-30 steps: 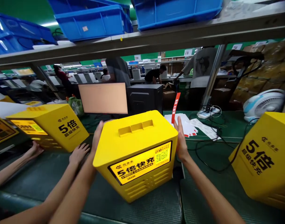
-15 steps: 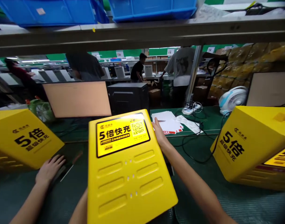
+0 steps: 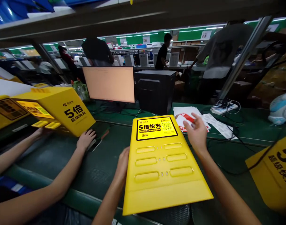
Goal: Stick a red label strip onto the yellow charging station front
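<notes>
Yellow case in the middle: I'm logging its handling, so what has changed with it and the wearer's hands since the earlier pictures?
The yellow case has tipped back: its labelled front now faces up toward the camera and its top is out of sight. The right hand has left its side and is near the white papers. The left hand stays at its left side; the monitor still stands behind.

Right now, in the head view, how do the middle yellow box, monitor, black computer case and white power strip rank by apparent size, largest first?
1. Middle yellow box, helped by being nearest.
2. Monitor and black computer case: too alike to rank.
3. White power strip.
</notes>
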`<state>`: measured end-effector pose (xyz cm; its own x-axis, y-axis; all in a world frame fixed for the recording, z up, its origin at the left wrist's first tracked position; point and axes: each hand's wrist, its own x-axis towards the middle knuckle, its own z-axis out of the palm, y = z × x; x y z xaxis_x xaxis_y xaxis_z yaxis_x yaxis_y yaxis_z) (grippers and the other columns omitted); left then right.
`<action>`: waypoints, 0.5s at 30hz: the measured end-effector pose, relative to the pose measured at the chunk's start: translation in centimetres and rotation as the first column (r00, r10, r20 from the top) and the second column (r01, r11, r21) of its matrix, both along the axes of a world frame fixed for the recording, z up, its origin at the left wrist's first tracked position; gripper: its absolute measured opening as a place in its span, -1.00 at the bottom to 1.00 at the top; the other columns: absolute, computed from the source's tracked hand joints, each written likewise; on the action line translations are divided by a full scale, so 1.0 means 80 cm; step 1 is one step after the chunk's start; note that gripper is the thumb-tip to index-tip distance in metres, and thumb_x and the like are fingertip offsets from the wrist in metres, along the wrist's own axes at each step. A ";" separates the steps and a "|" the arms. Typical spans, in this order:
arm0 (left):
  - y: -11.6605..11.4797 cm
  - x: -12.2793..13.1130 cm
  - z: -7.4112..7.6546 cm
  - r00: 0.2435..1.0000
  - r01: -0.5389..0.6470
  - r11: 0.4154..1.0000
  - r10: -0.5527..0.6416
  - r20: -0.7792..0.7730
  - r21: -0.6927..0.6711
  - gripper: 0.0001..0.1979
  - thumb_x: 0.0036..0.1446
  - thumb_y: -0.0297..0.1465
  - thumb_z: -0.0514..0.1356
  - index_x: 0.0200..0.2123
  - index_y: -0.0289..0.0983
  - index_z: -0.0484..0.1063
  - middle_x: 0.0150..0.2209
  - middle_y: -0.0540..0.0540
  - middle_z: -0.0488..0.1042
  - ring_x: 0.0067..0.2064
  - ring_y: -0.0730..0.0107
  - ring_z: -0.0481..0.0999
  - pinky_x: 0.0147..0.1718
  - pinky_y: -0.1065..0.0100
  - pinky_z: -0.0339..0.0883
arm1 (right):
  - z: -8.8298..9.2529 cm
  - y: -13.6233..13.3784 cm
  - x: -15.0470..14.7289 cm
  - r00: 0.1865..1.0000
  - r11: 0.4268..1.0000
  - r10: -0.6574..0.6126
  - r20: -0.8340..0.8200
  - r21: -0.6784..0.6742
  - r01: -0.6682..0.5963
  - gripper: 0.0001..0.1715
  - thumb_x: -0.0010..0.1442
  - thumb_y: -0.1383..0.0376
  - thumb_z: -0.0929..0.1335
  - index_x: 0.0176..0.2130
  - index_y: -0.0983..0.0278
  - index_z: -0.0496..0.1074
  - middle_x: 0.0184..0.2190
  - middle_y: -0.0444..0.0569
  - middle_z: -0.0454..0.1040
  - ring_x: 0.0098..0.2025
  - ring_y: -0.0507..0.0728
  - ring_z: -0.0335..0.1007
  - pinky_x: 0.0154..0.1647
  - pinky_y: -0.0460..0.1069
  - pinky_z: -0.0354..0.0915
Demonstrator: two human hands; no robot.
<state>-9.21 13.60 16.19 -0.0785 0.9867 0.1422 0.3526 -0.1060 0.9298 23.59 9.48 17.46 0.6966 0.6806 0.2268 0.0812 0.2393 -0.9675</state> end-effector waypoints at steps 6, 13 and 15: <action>-0.029 0.029 0.067 0.947 0.248 0.957 -0.272 0.173 0.151 -0.56 0.18 -0.14 0.32 0.06 -0.21 0.51 0.09 -0.15 0.52 0.04 0.34 0.55 0.02 0.46 0.43 | 0.104 -0.069 -0.011 0.734 0.812 0.543 0.407 -0.033 -0.582 -0.43 0.20 0.25 0.53 0.18 0.15 0.47 -0.21 -0.03 0.52 -0.16 0.13 0.53 -0.08 -0.01 0.50; -0.051 0.037 0.088 0.739 0.646 0.753 -0.579 0.343 -0.121 -0.54 0.09 -0.17 0.42 0.05 -0.15 0.56 0.07 -0.17 0.54 0.01 0.27 0.57 -0.05 0.42 0.45 | 0.128 -0.101 -0.012 0.637 0.722 0.676 0.369 -0.163 -0.672 -0.47 0.16 0.20 0.57 0.11 0.13 0.53 0.07 0.05 0.52 -0.04 0.23 0.56 -0.09 0.01 0.58; -0.058 0.030 0.082 0.737 0.658 0.738 -0.590 0.330 -0.151 -0.64 0.05 -0.15 0.44 -0.13 -0.21 0.64 -0.07 -0.17 0.60 -0.07 0.31 0.57 -0.12 0.47 0.43 | 0.129 -0.104 -0.006 0.644 0.736 0.664 0.380 -0.179 -0.653 -0.46 0.15 0.18 0.58 0.11 0.14 0.54 0.04 0.06 0.54 -0.07 0.22 0.58 -0.10 0.01 0.58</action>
<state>-6.78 9.00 22.78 0.5690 0.8213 -0.0421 0.0468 0.0188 0.9987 23.09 1.19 27.81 -0.0859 0.9334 0.3485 0.2817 0.3582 -0.8901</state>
